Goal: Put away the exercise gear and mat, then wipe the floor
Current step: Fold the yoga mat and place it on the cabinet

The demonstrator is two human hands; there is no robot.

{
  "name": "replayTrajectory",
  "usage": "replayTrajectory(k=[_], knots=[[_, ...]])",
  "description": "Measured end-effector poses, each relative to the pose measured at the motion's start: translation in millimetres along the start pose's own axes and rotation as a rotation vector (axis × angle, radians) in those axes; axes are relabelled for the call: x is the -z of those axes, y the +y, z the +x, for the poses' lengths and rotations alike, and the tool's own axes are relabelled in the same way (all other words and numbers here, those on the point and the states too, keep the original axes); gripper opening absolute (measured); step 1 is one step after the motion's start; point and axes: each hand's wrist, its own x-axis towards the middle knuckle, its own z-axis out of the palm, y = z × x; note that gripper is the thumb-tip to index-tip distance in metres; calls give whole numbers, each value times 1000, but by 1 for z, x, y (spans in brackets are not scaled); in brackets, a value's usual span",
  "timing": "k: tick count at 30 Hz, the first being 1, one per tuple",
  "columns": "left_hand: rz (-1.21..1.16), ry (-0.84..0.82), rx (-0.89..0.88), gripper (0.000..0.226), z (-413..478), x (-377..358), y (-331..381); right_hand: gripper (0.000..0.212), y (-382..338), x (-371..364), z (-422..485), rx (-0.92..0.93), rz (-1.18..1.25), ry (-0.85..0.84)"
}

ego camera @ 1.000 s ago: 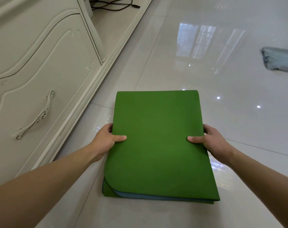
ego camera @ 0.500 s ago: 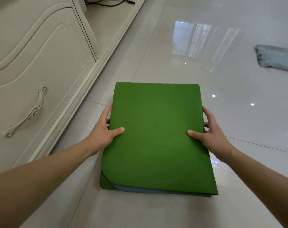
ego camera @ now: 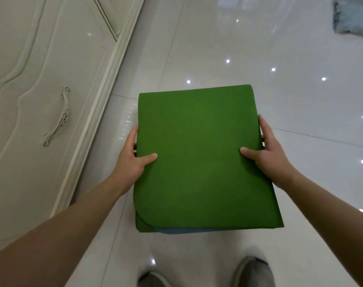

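A folded green mat point(ego camera: 199, 154) with a blue underside showing at its near edge is held flat above the glossy white floor. My left hand point(ego camera: 131, 156) grips its left edge, thumb on top and fingers underneath. My right hand point(ego camera: 265, 152) grips the right edge the same way. A grey-blue cloth point(ego camera: 352, 17) lies on the floor at the far right, partly cut off by the frame.
A cream cabinet point(ego camera: 41, 90) with carved doors and an ornate handle point(ego camera: 59, 119) runs along the left. My two grey slippers point(ego camera: 253, 272) stand on the tiles point(ego camera: 300, 100) below the mat.
The mat has come up off the floor in both hands. My view has tilted down, so my feet now show and the cloth has slid to the top right corner.
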Motion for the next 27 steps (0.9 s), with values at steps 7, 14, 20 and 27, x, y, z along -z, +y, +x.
replayTrajectory(k=[7,14,20,27], knots=[[-34,40,36,91,-44,10,69,88,-73,11,-44,-18,9,18],[-19,10,13,90,-90,14,167,89,-160,40,-93,-14,26,42],[-28,22,-1,91,-133,16,267,90,-241,67,-137,5,18,64],[12,72,-22,92,-195,23,386,90,-348,95,-195,65,17,67]])
